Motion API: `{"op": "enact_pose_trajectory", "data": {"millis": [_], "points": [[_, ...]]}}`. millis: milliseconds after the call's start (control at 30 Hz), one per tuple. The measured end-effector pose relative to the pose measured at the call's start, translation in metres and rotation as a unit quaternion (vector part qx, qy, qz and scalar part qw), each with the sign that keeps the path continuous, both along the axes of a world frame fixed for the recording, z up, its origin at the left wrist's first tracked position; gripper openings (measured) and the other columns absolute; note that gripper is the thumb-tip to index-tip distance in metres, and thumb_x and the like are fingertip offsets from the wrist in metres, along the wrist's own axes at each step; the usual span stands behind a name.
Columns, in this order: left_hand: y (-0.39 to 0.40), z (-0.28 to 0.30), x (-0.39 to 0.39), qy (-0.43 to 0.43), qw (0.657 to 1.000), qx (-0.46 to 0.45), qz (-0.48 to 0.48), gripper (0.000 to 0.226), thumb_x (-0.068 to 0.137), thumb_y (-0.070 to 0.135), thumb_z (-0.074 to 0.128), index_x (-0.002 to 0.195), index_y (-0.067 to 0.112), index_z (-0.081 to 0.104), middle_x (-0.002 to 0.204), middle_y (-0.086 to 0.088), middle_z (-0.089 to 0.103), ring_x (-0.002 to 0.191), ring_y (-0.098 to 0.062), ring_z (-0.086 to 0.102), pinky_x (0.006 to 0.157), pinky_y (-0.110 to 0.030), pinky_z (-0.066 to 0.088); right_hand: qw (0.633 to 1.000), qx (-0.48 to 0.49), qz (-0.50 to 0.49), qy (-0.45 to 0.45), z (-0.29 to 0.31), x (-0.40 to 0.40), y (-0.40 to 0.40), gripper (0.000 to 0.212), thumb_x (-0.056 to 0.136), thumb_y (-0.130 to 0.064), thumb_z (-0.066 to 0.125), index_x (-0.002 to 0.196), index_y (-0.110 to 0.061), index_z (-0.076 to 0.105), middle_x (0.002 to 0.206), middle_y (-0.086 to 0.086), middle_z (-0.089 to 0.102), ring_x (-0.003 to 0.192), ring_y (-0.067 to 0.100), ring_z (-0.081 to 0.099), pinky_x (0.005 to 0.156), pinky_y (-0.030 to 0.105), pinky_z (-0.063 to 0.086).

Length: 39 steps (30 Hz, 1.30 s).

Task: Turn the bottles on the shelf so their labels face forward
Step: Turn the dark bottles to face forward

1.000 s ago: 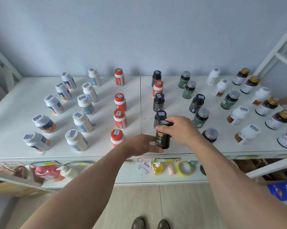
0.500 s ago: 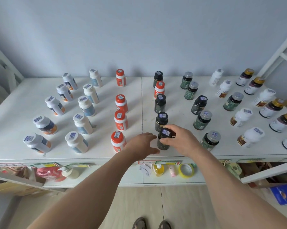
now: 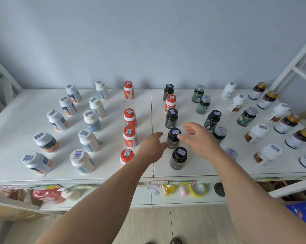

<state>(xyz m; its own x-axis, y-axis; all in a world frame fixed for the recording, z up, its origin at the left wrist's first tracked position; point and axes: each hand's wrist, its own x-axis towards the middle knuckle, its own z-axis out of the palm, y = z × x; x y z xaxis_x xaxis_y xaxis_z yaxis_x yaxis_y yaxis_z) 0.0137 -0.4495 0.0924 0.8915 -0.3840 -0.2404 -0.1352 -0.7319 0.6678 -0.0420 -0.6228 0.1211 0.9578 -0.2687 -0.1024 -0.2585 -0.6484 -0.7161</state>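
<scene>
Both hands are hovering open around a black bottle (image 3: 173,138) on the white shelf (image 3: 25,166), left hand (image 3: 153,147) beside it, right hand (image 3: 199,140) touching its cap.

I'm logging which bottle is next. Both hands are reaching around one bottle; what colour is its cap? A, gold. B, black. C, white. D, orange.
B: the left hand and right hand flank a dark bottle with a black cap, second from the front of its column.

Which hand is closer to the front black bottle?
Right. The right hand hovers just above and right of the front black bottle; the left hand is further off to its left, both open.
</scene>
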Motion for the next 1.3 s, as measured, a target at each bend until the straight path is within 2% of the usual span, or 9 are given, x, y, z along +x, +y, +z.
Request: {"op": "enact_pose_trajectory", "data": {"millis": [167, 300, 400, 467, 567, 667, 767, 1100, 1300], "points": [[-0.010, 0.001, 0.017, 0.010, 0.997, 0.071, -0.036, 0.066, 0.093, 0.034, 0.061, 0.150, 0.019, 0.031, 0.154, -0.004, 0.037, 0.138, -0.024, 0.039, 0.111, -0.036, 0.034, 0.989, -0.035, 0.101, 0.106, 0.001, 0.036, -0.004, 0.066, 0.085, -0.032, 0.071, 0.144, -0.027, 0.041, 0.144, 0.003, 0.048, 0.131, 0.016, 0.045, 0.104, 0.033, 0.039], [-0.017, -0.004, 0.028, 0.060, 0.990, 0.108, -0.070, 0.073, 0.086, 0.039, 0.069, 0.149, 0.023, 0.035, 0.149, -0.002, 0.043, 0.132, -0.025, 0.045, 0.106, -0.036, 0.038, 0.988, -0.027, 0.119, 0.094, -0.005, 0.050, -0.009, 0.054, 0.086, -0.033, 0.070, 0.136, -0.028, 0.050, 0.128, 0.000, 0.061, 0.110, 0.017, 0.058, 0.091, 0.029, 0.046], [-0.022, -0.002, 0.036, 0.083, 0.990, 0.081, -0.080, 0.059, 0.084, 0.038, 0.071, 0.137, 0.024, 0.050, 0.134, -0.001, 0.058, 0.119, -0.023, 0.054, 0.096, -0.031, 0.041, 0.992, -0.008, 0.115, 0.055, 0.003, 0.060, -0.017, 0.044, 0.085, -0.038, 0.069, 0.127, -0.027, 0.058, 0.114, -0.005, 0.065, 0.103, 0.015, 0.060, 0.083, 0.026, 0.044], [-0.024, 0.000, 0.043, 0.113, 0.989, 0.042, -0.084, 0.051, 0.084, 0.039, 0.071, 0.131, 0.025, 0.057, 0.128, 0.001, 0.063, 0.117, -0.020, 0.056, 0.099, -0.031, 0.042, 0.993, 0.003, 0.113, 0.033, 0.009, 0.067, -0.021, 0.038, 0.083, -0.041, 0.070, 0.118, -0.027, 0.063, 0.105, -0.005, 0.068, 0.095, 0.014, 0.062, 0.076, 0.025, 0.046], [-0.023, 0.003, 0.052, 0.177, 0.979, 0.002, -0.097, 0.048, 0.083, 0.037, 0.072, 0.129, 0.028, 0.060, 0.123, 0.004, 0.065, 0.113, -0.016, 0.056, 0.100, -0.030, 0.039, 0.994, 0.005, 0.106, 0.031, 0.015, 0.073, -0.022, 0.034, 0.081, -0.044, 0.072, 0.107, -0.024, 0.067, 0.097, -0.004, 0.069, 0.089, 0.014, 0.063, 0.076, 0.029, 0.048], [-0.022, 0.008, 0.062, 0.227, 0.967, -0.020, -0.109, 0.051, 0.083, 0.032, 0.073, 0.131, 0.027, 0.059, 0.126, 0.004, 0.063, 0.113, -0.013, 0.051, 0.101, -0.029, 0.032, 0.995, 0.001, 0.095, 0.035, 0.020, 0.077, -0.021, 0.031, 0.079, -0.046, 0.073, 0.100, -0.024, 0.068, 0.092, -0.006, 0.069, 0.083, 0.011, 0.063, 0.067, 0.025, 0.047], [-0.020, 0.008, 0.070, 0.257, 0.958, -0.009, -0.125, 0.054, 0.082, 0.032, 0.075, 0.133, 0.030, 0.057, 0.133, 0.005, 0.060, 0.124, -0.016, 0.047, 0.113, -0.038, 0.026, 0.995, -0.004, 0.088, 0.041, 0.022, 0.079, -0.020, 0.028, 0.079, -0.047, 0.072, 0.094, -0.025, 0.068, 0.087, -0.006, 0.067, 0.076, 0.008, 0.060, 0.060, 0.023, 0.040], [-0.017, 0.004, 0.075, 0.271, 0.950, -0.002, -0.154, 0.056, 0.082, 0.035, 0.074, 0.134, 0.030, 0.056, 0.137, 0.001, 0.057, 0.132, -0.022, 0.044, 0.118, -0.045, 0.022, 0.996, 0.001, 0.077, 0.038, 0.018, 0.074, -0.018, 0.030, 0.080, -0.050, 0.069, 0.087, -0.021, 0.070, 0.080, 0.003, 0.068, 0.078, 0.022, 0.062, 0.071, 0.038, 0.049], [-0.018, 0.003, 0.071, 0.244, 0.958, -0.006, -0.153, 0.052, 0.081, 0.037, 0.074, 0.131, 0.029, 0.059, 0.132, 0.001, 0.061, 0.126, -0.021, 0.049, 0.111, -0.039, 0.029, 0.997, 0.016, 0.073, 0.036, 0.019, 0.068, -0.019, 0.028, 0.081, -0.046, 0.070, 0.095, -0.022, 0.072, 0.087, -0.001, 0.071, 0.085, 0.017, 0.064, 0.078, 0.036, 0.050]]}}
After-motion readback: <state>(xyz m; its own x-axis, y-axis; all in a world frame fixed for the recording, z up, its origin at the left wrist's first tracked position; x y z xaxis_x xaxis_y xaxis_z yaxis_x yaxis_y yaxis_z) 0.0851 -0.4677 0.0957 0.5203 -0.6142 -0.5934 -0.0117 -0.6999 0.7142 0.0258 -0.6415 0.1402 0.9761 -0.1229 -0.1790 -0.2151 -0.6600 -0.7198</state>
